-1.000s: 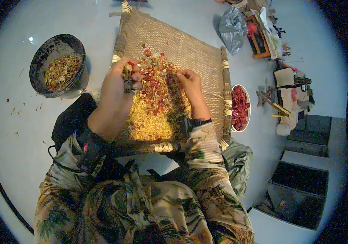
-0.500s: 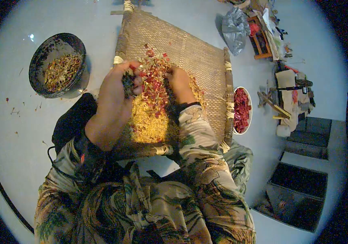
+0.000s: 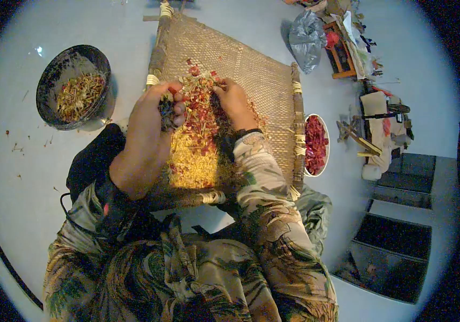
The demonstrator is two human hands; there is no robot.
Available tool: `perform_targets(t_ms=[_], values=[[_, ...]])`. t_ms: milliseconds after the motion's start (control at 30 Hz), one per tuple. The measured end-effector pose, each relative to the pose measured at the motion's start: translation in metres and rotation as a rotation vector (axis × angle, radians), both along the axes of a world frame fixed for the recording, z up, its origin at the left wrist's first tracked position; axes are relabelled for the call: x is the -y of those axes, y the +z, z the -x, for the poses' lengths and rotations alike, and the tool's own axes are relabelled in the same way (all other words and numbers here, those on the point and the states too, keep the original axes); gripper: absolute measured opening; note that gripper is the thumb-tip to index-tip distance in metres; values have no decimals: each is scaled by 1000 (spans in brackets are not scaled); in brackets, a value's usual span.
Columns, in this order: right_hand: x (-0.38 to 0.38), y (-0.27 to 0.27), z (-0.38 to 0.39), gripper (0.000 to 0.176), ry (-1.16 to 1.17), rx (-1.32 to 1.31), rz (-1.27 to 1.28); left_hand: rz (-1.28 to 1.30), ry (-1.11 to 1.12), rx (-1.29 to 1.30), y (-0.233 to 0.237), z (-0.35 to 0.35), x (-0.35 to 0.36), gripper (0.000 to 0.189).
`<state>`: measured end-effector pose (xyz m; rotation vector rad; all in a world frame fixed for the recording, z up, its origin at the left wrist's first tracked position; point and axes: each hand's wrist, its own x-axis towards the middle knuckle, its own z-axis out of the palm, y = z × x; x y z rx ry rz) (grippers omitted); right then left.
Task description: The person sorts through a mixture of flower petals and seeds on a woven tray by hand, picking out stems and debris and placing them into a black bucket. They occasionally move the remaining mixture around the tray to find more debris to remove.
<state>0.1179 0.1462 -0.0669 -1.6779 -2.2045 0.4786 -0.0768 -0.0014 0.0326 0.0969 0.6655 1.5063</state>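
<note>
A woven tray (image 3: 224, 48) lashed to a wooden frame lies in front of me. On it is a heap of yellow seeds (image 3: 189, 166) mixed with red flakes and pale stems (image 3: 200, 88) that look like dried chili. My left hand (image 3: 146, 121) is closed at the heap's left side, a red dried chili piece (image 3: 174, 90) pinched between thumb and fingers. Something dark shows under its curled fingers. At the heap's right edge is my right hand (image 3: 233, 104), fingers bent and pressed together among the bits; I cannot tell what they hold.
On the left stands a black bucket (image 3: 42, 102) with stems (image 3: 79, 96) inside, and stray stems lie on the floor nearby. Beside the tray's right rail is a white bowl (image 3: 327, 145) of red chili pieces (image 3: 314, 145). A grey plastic bag (image 3: 306, 40) sits farther back.
My right hand's fingers have shifted slightly left and up over the stems and flakes. The left hand keeps its pinch. The whole view has moved a little to the left.
</note>
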Motion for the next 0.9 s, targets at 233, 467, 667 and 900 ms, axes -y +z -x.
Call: perform_targets(t_ms=[233, 467, 667, 900], values=[[-29, -44, -18, 22, -17, -249, 111, 43, 31, -68, 8, 0, 2, 17], [-27, -22, -50, 9, -99, -492, 275, 34, 31, -82, 12, -1, 5, 17], [15, -1, -21, 27, 59, 284, 120, 16, 16, -51, 6, -2, 4, 16], [11, -23, -28, 26, 48, 109, 132, 15, 12, -80, 3, -4, 2, 17]])
